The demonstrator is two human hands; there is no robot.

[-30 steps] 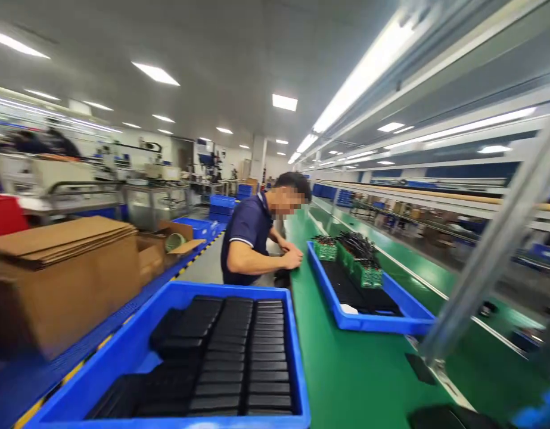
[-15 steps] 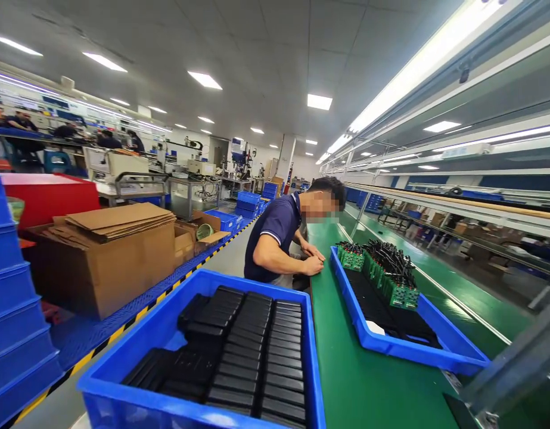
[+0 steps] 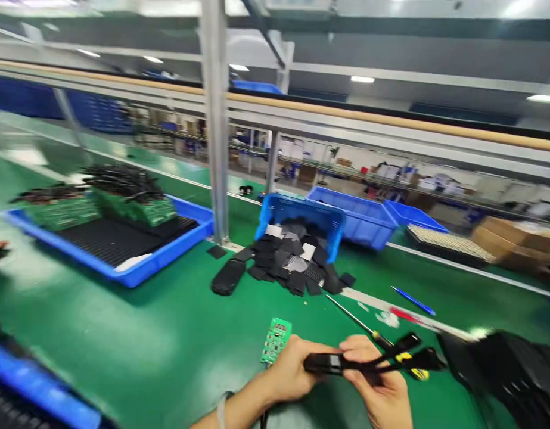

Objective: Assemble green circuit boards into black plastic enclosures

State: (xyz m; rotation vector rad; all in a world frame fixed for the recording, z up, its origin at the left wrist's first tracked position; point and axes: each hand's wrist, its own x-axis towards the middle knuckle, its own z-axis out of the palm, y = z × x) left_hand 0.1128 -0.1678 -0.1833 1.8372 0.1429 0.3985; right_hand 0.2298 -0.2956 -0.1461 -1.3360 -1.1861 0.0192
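Black casing (image 3: 328, 362) between left hand (image 3: 292, 370) and right hand (image 3: 384, 393), each grip closed around it

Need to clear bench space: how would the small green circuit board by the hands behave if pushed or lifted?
The green circuit board lies flat on the green surface, so it would probably slide, not roll. It looks thin and stiff, likely light.

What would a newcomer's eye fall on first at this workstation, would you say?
Low in the middle, the left hand and right hand together hold a black part, beside a small green circuit board on the green belt. Behind them a tipped blue bin spills dark pads, and a blue tray of green boards sits at left.
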